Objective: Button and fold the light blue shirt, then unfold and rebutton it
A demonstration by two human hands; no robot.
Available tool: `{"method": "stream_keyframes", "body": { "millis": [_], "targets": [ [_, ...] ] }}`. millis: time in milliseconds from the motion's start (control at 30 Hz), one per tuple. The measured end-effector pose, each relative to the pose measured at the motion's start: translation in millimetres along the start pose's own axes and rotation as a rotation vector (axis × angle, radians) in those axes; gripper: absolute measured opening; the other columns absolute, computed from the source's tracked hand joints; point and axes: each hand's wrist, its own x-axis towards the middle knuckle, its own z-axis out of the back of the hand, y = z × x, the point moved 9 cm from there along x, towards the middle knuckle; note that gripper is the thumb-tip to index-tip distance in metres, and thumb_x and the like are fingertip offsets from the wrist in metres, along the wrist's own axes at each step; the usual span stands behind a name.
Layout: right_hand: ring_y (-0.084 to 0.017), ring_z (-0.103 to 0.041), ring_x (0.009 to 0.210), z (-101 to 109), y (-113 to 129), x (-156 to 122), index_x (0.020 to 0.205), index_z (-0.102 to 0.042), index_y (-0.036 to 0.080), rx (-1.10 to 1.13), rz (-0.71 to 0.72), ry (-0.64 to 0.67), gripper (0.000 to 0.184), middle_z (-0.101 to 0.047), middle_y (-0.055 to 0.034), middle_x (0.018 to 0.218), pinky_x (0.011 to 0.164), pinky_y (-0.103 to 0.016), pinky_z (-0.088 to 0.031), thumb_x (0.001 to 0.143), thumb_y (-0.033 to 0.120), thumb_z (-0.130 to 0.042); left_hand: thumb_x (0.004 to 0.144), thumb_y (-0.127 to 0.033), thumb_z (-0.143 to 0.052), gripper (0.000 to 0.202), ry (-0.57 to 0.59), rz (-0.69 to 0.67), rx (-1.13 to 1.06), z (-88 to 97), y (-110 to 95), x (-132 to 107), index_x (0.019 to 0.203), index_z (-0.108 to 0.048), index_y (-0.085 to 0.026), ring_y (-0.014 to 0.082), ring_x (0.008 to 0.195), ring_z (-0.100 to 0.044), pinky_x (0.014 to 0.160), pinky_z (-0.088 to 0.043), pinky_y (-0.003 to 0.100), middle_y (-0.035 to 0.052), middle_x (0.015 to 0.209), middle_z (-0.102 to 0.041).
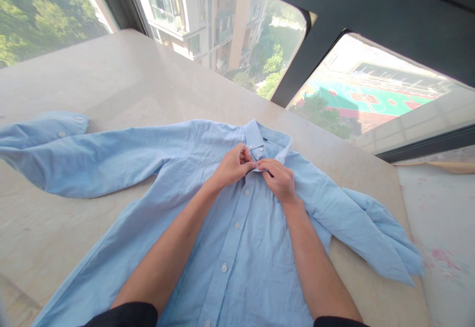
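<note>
A light blue button-up shirt (208,159) lies spread front side up, its collar (254,134) toward the window and both sleeves out to the sides. Just below the collar, my left hand (236,163) pinches the shirt's front placket. My right hand (278,176) grips the same placket from the other side, with thumb and fingers together. Between them the cloth edge is lifted and folded. White buttons run down the placket (230,248) below my hands, and the ones I see there sit in line. Whatever lies under my fingertips is hidden.
The shirt rests on a pale stone-like sill (122,79). Dark window frames (297,65) border it at the back, with buildings, trees and a sports court outside. On the right, a white flower-patterned cloth (441,228) lies beside the sill's edge.
</note>
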Motion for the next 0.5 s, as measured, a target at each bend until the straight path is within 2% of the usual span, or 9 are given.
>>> {"method": "stream_keyframes", "body": {
  "millis": [167,333,500],
  "targets": [
    [-0.017,-0.073,0.091,0,1,0,0.085,-0.070,0.024,0.004,0.021,-0.025,0.023,-0.076,-0.0035,0.094,0.082,-0.030,-0.060,0.091,0.011,-0.052,0.078,-0.023,-0.067,0.024,-0.010,-0.088,0.034,0.5,-3,-2,0.083,-0.044,-0.019,0.0090,0.062,-0.057,0.059,-0.045,0.021,-0.0011,0.075,-0.065],
    [-0.018,-0.073,0.089,-2,-1,0,0.086,-0.070,0.024,0.033,0.000,-0.004,0.023,-0.076,-0.0032,0.092,0.081,-0.031,-0.060,0.091,0.012,-0.052,0.082,-0.025,-0.065,0.023,0.000,-0.130,0.134,0.8,-9,-8,0.099,-0.051,-0.018,0.0105,0.066,-0.060,0.065,-0.047,0.023,0.0009,0.080,-0.069],
    [-0.018,-0.073,0.086,-1,-5,-2,0.099,-0.070,0.025,-0.007,-0.033,-0.011,0.021,-0.076,-0.0032,0.095,0.078,-0.028,-0.059,0.090,0.013,-0.054,0.082,-0.031,-0.066,0.033,0.017,-0.181,0.166,-0.1,-14,-12,0.109,-0.055,-0.017,0.0123,0.070,-0.064,0.065,-0.047,0.023,0.0034,0.086,-0.071]
  ]
}}
